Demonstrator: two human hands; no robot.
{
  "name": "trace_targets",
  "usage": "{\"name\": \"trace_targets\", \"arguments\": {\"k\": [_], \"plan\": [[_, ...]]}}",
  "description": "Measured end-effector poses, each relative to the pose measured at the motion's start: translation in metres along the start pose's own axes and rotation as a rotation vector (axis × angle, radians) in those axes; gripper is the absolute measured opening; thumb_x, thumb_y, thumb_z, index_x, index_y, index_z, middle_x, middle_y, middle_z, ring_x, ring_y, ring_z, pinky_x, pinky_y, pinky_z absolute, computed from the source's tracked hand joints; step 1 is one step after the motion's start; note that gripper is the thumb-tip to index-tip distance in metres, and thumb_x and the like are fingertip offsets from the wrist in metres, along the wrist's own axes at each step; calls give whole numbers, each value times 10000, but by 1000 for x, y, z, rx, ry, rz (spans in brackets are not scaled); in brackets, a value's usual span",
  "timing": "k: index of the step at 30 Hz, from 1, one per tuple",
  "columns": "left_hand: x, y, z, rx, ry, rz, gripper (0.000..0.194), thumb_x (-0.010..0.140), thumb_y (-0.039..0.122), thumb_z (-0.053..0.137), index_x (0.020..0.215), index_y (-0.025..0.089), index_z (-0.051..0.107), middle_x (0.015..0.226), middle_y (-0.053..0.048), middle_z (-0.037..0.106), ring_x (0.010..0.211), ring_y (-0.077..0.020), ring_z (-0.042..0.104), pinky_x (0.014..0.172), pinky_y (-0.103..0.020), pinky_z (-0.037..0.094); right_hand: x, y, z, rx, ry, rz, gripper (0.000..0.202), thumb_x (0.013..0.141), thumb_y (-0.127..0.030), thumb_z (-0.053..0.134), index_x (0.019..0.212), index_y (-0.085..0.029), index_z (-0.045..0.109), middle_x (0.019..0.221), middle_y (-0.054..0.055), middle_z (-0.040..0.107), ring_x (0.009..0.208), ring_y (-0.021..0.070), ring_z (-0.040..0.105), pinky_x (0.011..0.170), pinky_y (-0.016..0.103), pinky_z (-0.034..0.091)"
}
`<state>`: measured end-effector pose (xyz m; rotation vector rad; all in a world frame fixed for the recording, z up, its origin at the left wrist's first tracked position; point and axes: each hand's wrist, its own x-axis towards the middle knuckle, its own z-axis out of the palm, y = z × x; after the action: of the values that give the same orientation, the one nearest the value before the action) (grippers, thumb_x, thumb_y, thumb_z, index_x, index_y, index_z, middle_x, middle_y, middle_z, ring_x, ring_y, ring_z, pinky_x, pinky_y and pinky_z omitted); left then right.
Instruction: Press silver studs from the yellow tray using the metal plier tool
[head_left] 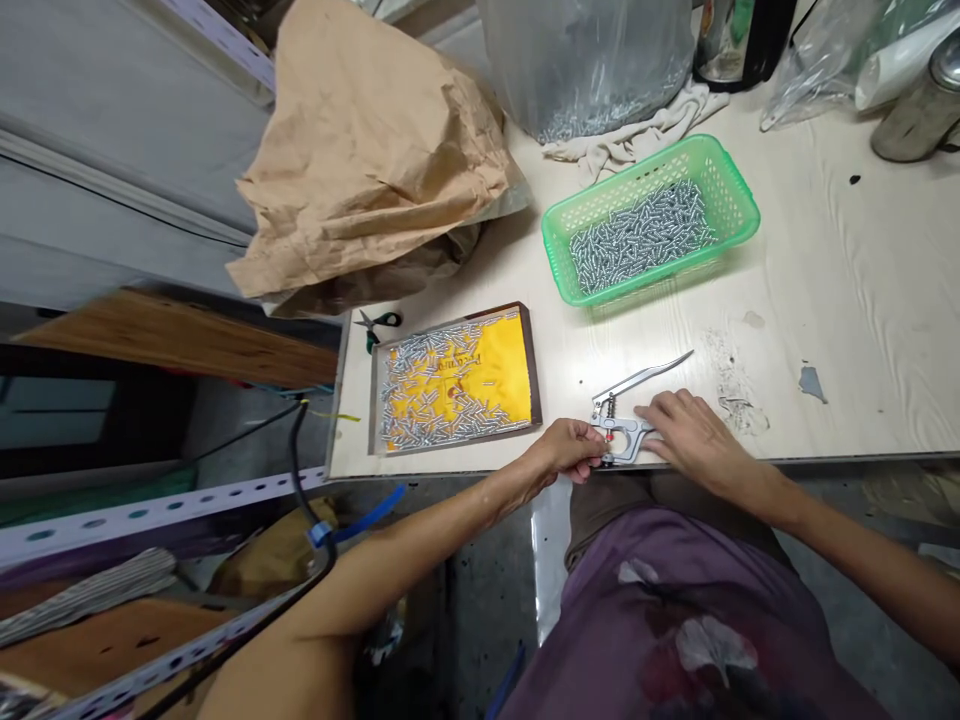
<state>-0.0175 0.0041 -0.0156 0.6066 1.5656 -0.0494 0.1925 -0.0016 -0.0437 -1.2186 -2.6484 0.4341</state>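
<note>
One pair of hand press pliers (628, 438) lies at the near edge of the pale counter (810, 290), between two hands. It has one long silver lever, angled away from the person, and one dark spring; a small red part shows at its mouth. The right hand (694, 440) grasps the frame from the right side. The left hand (574, 450) is closed, thumb and fingertips drawn together at the mouth; whether a small piece is pinched there is hidden by the fingers.

To the left sits one shallow tray (534, 365) with one yellow sheet (510, 360) inside, its printing partly covered by small metal pieces too many to count. One pair of scissors (384, 320) with dark green handles lies just beside the tray's far left corner. Beyond the pliers stands one green basket (731, 225), its bottom covered by more uncountable metal pieces.

One crumpled brown paper bag (375, 150) covers the far left part; its contents are out of sight. One clear plastic bag (585, 60), cut off by the top edge, has metal bits low inside, blurred by the plastic. One whitish cloth (645, 130) lies against it. One metal-lidded jar (911, 110) is cut off at the right edge.
</note>
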Motion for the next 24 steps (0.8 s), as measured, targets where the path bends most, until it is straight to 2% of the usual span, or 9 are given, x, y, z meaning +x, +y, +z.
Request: {"name": "trace_targets", "arguments": {"k": [2,5,8,13,16,21,23,24], "plan": [[1,0,-1,34,-4,-8,226,745,272,773,716,123,605,512,65,574,350,-37,473,422,-172,431,7,10,-8,14,25,20,254,947,-223,497,1177,-159,582,1055,121,613,912,249,485,735,340,369],[2,-3,-1,39,-4,-18,240,738,297,782,725,123,618,512,64,576,355,-38,478,442,-181,453,22,26,-14,-103,50,79,296,939,-159,469,1218,-166,565,1108,132,616,936,265,461,726,354,327],[3,-7,-2,12,-21,-35,266,722,329,800,763,125,634,519,55,591,371,-48,503,467,-196,480,35,41,-15,-197,0,42,255,922,-118,475,1124,-188,615,1036,113,637,912,257,450,711,356,277],[6,-10,-6,-32,-76,-27,343,675,372,840,825,126,655,544,40,618,429,-56,562,524,-196,518,51,56,-13,-254,-49,-48,200,953,-145,455,920,-184,648,895,95,645,849,228,453,706,353,239],[7,-10,-6,-44,-102,-27,360,671,377,846,840,124,654,542,34,621,454,-65,586,546,-197,531,60,61,-12,-243,-35,-58,163,954,-189,483,921,-184,643,905,91,647,849,224,455,699,341,238],[2,-9,-1,-58,-70,-32,313,711,345,823,832,126,634,532,42,611,431,-61,575,515,-183,518,61,61,-17,-160,-66,-39,139,933,-252,527,922,-175,643,934,103,645,882,236,471,701,329,286],[0,-8,1,-67,-58,-30,281,733,321,807,825,126,627,533,42,610,420,-61,569,496,-179,508,54,60,-22,-92,-95,-87,234,917,-372,560,962,-158,642,986,124,642,927,254,484,733,338,327],[-1,-8,1,-72,-53,-30,266,744,309,799,825,125,624,533,42,610,417,-61,567,490,-177,504,49,59,-24,-59,-105,-116,348,897,-467,572,1014,-147,637,1020,139,639,951,270,490,761,352,347]]}}
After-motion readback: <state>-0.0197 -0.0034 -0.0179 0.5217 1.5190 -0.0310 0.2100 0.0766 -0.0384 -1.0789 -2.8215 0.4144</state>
